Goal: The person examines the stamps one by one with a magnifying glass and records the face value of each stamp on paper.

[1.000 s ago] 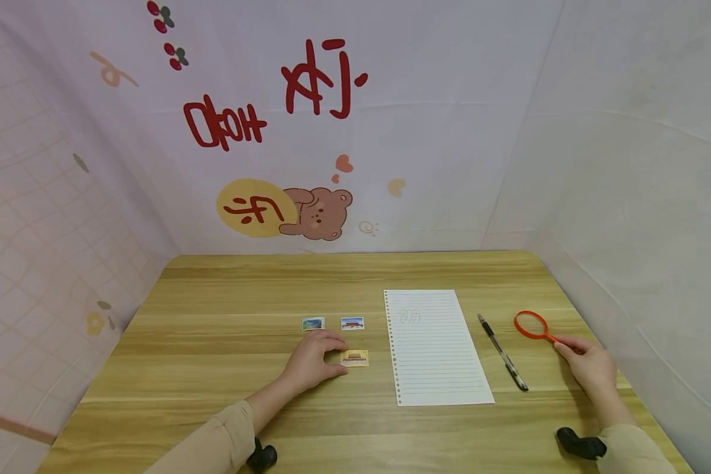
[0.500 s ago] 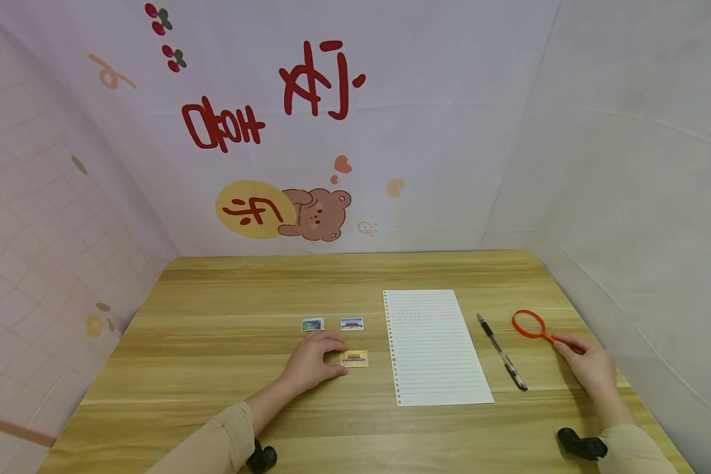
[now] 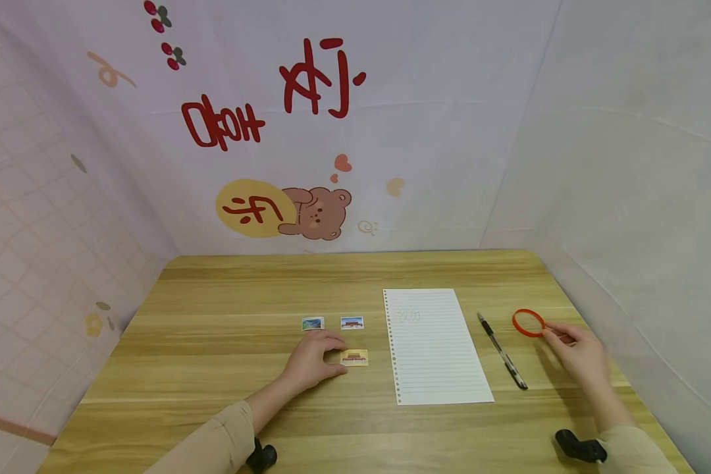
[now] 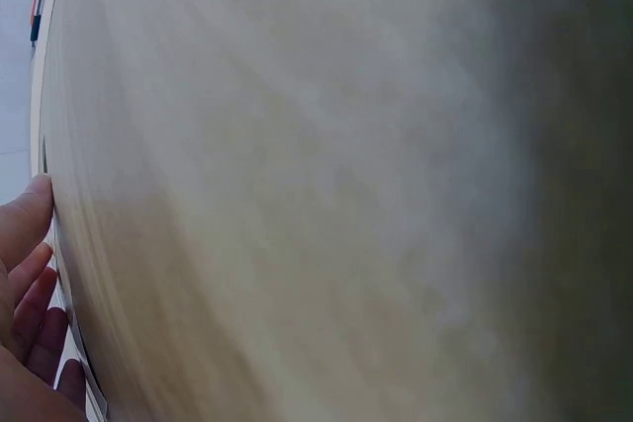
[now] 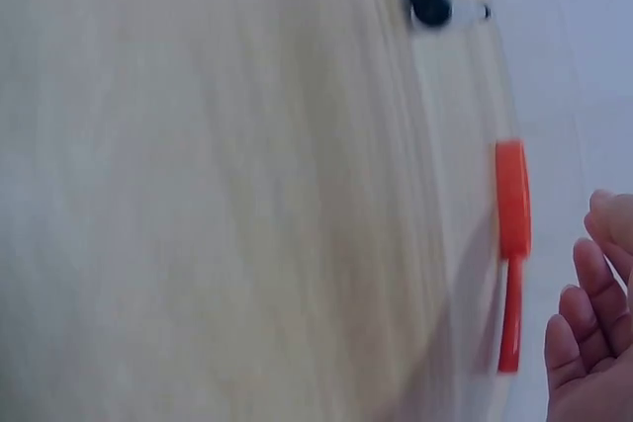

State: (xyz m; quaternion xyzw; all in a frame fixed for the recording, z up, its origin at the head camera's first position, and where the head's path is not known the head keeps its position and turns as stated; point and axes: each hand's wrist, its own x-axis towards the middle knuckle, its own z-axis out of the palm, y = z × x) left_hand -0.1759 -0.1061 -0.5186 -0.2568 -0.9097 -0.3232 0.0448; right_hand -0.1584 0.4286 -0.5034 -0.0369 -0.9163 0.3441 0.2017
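My left hand (image 3: 311, 362) rests on the table, thumb and forefinger spread at the left corners of a yellow postage stamp (image 3: 355, 357) picturing a building. Just beyond it lie a green-and-blue stamp (image 3: 313, 323) and another building stamp (image 3: 352, 322). On the right, my right hand (image 3: 582, 353) hovers over an orange-red magnifying glass (image 3: 528, 334), covering its handle in the head view. The right wrist view shows the magnifying glass (image 5: 512, 200) lying on the table, handle visible, apart from the loosely bent fingers (image 5: 593, 284).
A lined sheet of paper (image 3: 441, 362) with faint handwriting near its top lies between the stamps and a black-gripped pen (image 3: 502, 351). White cloth (image 3: 438, 145) with printed figures hangs behind the wooden table (image 3: 213, 296).
My right hand has let go of the magnifying glass's handle and shifted up and left over it. The left hand and the stamps have stayed in place.
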